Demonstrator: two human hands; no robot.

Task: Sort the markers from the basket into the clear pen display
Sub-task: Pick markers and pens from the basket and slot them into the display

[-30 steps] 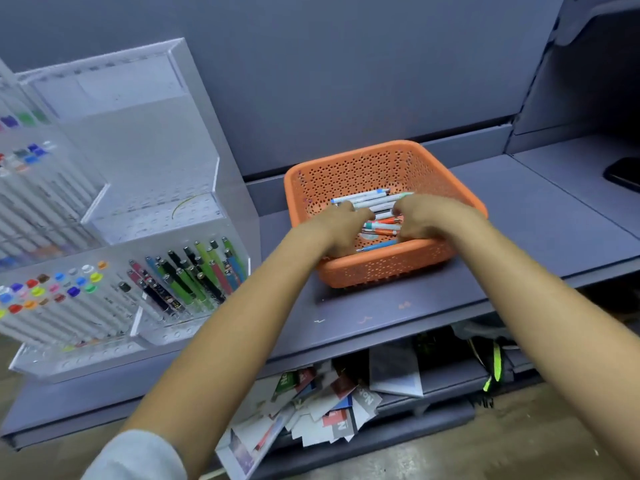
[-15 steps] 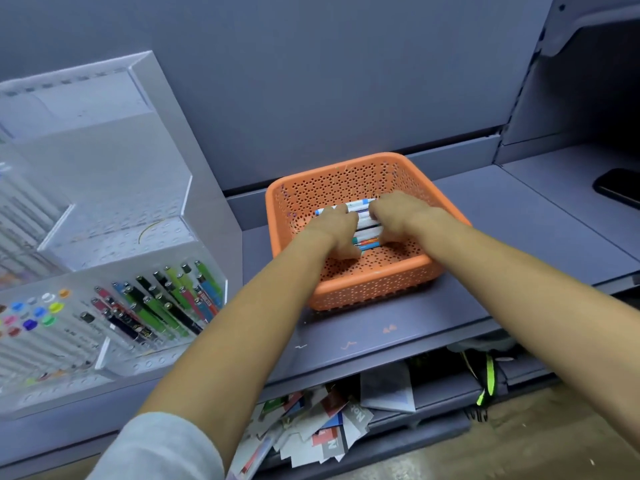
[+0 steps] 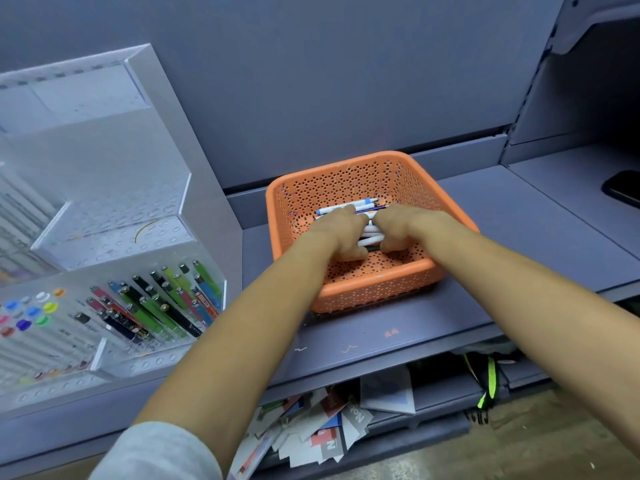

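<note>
Both hands are down inside the orange perforated basket point(image 3: 374, 287), knuckles almost touching. The left hand point(image 3: 341, 235) and the right hand point(image 3: 398, 230) each curl round the same bundle of white-barrelled markers point(image 3: 370, 240). The fingers are bent and clamped on the barrels from either end, and the fingertips are hidden underneath. Gathering them from both sides probably keeps the loose markers parallel so they lift as one bunch rather than one by one. A few blue-capped ends poke out just beyond the knuckles, towards the far wall of the basket, and may not be inside the grip.

Well to the left of the fingers stands the clear pen display point(image 3: 156, 216). Its lower front compartment holds slanted green, pink, blue and black pens point(image 3: 166, 303), and the one beside it shows round coloured caps point(image 3: 33, 311). The basket's raised rim stands between the fingers and the display, so the bundle has to come up over it. A dark phone-like object point(image 3: 623, 188) lies far right on the grey shelf point(image 3: 519, 223). Scattered papers point(image 3: 311, 431) sit on the shelf below.
</note>
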